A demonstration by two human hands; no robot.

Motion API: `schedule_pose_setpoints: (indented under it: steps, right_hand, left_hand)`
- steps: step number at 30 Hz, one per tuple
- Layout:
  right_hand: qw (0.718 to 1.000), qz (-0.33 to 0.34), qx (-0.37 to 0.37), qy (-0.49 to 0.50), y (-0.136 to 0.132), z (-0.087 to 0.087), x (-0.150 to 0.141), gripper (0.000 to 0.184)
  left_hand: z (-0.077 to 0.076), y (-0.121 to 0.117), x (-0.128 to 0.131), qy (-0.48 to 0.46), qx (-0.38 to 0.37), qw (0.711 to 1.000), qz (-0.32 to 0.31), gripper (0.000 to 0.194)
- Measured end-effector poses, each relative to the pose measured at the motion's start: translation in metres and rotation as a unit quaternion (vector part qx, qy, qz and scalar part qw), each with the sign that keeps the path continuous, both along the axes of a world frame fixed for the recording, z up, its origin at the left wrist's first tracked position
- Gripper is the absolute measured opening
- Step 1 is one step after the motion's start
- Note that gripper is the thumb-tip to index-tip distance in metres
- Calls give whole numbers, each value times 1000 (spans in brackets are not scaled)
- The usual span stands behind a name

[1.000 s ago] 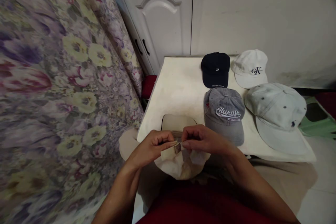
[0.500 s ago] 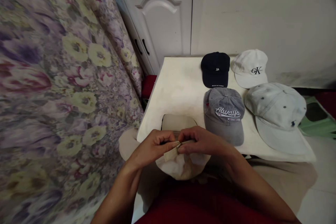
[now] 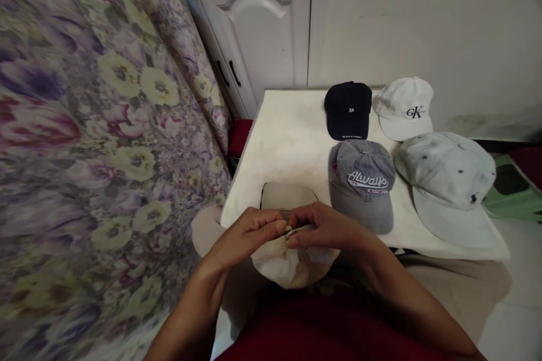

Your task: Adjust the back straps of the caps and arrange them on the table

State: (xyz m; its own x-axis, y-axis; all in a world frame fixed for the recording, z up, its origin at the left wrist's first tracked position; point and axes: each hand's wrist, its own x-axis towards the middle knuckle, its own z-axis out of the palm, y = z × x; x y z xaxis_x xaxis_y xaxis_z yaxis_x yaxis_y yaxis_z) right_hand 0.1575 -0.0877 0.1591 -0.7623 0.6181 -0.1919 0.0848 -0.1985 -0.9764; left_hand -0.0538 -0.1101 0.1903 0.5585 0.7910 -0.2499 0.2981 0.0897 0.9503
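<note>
A beige cap [image 3: 296, 267] is held in front of me at the near edge of the table, its brim pointing away. My left hand [image 3: 256, 232] pinches the strap at the cap's back opening from the left. From the right, my right hand [image 3: 319, 227] grips the same strap area with thumb and fingers. The two hands almost touch at the fingertips. The fastening between them is small and partly hidden by the fingers. Just right of my right hand lies a grey cap [image 3: 364, 180] with "Always" lettering.
On the cream table [image 3: 288, 130] also sit a navy cap [image 3: 348, 110], a white cap [image 3: 405, 104] and a large pale-grey cap [image 3: 449, 175]. A floral curtain [image 3: 105, 152] hangs at left. White cabinet doors [image 3: 262, 39] stand behind; a green plastic item [image 3: 514, 192] is at right.
The small strap end that stuck out below my left thumb no longer shows; my left thumb has moved slightly up and inward. The right hand stays nearly still.
</note>
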Motion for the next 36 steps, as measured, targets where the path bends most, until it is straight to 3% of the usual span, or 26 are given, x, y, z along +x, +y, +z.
schedule_pose_setpoints:
  steps: [13, 36]
  right_hand:
    - [999, -1, -49, 18, 2, -6, 5, 28]
    - [998, -5, -3, 58, 3, -6, 16, 23]
  left_hand:
    - [0, 2, -3, -2, 14, 1000, -22, 40]
    - [-1, 1, 0, -8, 4, 1000, -2, 33]
